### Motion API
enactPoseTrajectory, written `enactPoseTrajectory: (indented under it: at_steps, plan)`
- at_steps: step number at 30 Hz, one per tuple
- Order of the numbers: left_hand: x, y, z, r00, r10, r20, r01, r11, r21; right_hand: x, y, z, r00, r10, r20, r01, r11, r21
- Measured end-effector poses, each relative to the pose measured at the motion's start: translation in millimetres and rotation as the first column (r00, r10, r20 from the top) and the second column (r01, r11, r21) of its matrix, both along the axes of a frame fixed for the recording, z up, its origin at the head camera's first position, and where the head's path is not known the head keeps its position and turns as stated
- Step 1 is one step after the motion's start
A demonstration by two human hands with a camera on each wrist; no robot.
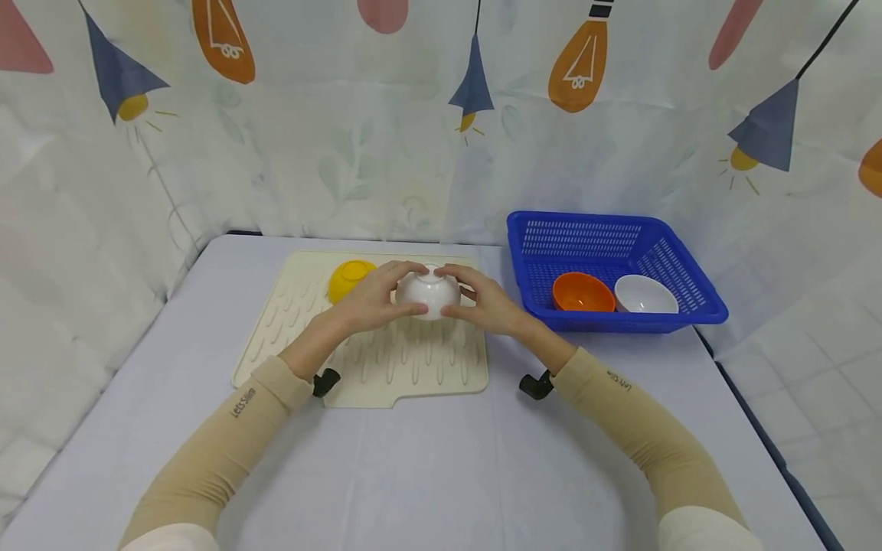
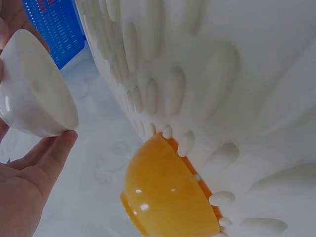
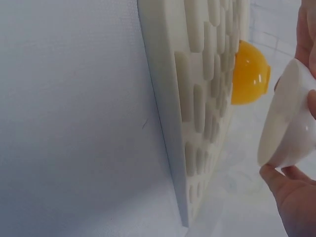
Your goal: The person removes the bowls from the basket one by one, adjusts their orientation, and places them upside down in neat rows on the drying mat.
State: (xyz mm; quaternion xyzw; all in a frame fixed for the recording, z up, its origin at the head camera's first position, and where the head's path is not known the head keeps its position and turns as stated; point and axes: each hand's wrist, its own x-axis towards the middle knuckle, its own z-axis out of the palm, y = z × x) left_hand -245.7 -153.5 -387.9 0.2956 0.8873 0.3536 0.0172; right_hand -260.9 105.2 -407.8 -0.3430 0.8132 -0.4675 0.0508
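Observation:
Between both hands a white bowl (image 1: 429, 295) is held upside down, its foot ring facing up, above a cream drying mat (image 1: 386, 383) with raised ridges. The left hand (image 1: 375, 297) grips its left side with thumb and fingers. On the opposite side the right hand (image 1: 491, 302) grips it the same way. In the left wrist view the white bowl (image 2: 37, 86) is tilted and apart from the mat. Beside the left hand, a yellow bowl (image 1: 347, 279) sits mouth down on the mat, partly hidden by that hand in the head view.
A blue perforated basket (image 1: 620, 321) stands at the back right of the white-covered table (image 1: 427, 474). It holds an orange bowl (image 1: 583, 293) and another white bowl (image 1: 645, 295). A patterned curtain (image 1: 406, 168) hangs behind and along the sides.

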Motion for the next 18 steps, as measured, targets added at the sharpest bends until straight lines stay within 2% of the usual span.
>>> enactPoseTrajectory:
  at_steps: [10,18]
  plan:
    - [-7.3,-3,-4.6,1.0,0.021,0.015,-0.021,0.999,-0.036,-6.5,-4,-3.4,1.0,0.001,0.015,-0.002,1.0,0.03]
    - [-19.7,1,-8.6,1.0,0.021,-0.003,-0.022,0.998,-0.06,-10.3,-10,-5.2,0.998,-0.061,-0.013,0.062,0.997,0.055]
